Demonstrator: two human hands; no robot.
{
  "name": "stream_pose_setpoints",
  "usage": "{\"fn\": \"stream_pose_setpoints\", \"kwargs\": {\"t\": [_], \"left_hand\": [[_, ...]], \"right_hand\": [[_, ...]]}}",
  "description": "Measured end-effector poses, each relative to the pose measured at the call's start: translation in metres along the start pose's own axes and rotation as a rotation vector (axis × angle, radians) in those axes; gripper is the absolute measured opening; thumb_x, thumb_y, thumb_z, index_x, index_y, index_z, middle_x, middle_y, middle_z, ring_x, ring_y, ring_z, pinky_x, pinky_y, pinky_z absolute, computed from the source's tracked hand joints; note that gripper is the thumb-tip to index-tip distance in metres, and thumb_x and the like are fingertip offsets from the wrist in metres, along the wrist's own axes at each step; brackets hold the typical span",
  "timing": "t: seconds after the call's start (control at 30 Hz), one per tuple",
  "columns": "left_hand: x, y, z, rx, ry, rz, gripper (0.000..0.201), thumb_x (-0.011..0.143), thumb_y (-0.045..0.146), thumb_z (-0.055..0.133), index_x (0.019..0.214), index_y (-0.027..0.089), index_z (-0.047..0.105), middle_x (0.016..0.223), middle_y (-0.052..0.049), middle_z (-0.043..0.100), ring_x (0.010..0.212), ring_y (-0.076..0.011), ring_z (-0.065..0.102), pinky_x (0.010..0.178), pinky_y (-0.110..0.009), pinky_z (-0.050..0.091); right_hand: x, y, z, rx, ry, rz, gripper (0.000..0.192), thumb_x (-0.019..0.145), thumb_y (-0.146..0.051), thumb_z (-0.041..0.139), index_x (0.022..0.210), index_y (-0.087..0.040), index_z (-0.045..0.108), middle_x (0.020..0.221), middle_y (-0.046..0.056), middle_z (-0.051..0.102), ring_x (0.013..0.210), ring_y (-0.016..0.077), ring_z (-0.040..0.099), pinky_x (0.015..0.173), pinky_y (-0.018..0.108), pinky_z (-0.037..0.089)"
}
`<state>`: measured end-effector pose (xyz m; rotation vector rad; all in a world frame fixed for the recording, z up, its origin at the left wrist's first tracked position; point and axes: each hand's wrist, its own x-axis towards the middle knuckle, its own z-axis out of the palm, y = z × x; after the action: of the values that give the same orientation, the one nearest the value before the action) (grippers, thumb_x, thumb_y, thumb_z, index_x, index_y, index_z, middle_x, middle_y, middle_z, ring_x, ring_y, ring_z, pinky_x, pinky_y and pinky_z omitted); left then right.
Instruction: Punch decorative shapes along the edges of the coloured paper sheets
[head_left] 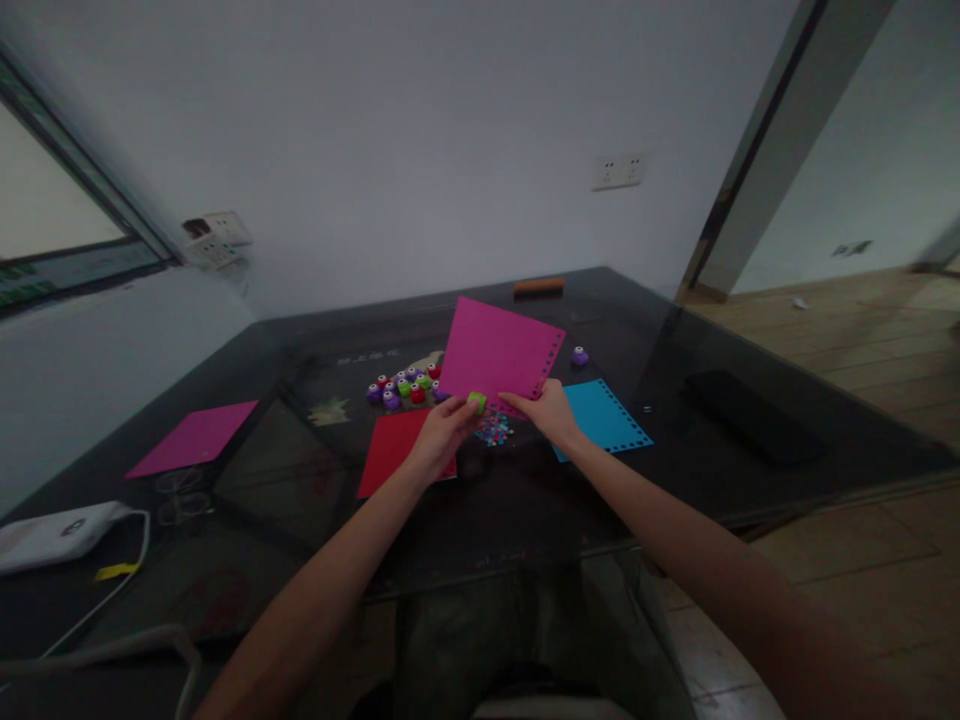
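The little green punch could slip off the pink paper, because only the fingertips of the left hand pinch it at the paper's bottom edge. If it slides sideways, the next hole could land crooked or too close to another one. The paper could also bend or tear, since the right hand grips it only at the lower right corner, with its fingers closed on the edge.

The pink paper is a flat square, tilted up and away from the fingers. A row of small holes runs along the side just above the right fingers. Tiny paper bits lie in a pile right under the fingers, between both hands. More small punches sit past the left fingers. A red sheet lies under the left hand, and a blue sheet lies beside the right hand
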<state>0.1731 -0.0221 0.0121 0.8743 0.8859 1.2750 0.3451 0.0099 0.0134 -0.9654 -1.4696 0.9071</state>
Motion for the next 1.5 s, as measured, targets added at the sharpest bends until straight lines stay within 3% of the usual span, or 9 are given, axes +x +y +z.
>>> {"fn": "stream_pose_setpoints", "kwargs": {"t": [1.5], "left_hand": [[0.0015,-0.0006,-0.0004,0.029,0.012,0.031,0.034,0.058,0.031,0.081,0.082,0.012,0.066,0.082,-0.004,0.067,0.075,-0.0140,0.061,0.070,-0.027,0.049]], "right_hand": [[0.0008,0.0002,0.0006,-0.015,0.001,-0.009,0.031,0.063,-0.037,0.073,0.081,-0.013,0.068,0.081,0.009,0.072,0.077,0.0247,0.067,0.071,0.037,0.053]]}}
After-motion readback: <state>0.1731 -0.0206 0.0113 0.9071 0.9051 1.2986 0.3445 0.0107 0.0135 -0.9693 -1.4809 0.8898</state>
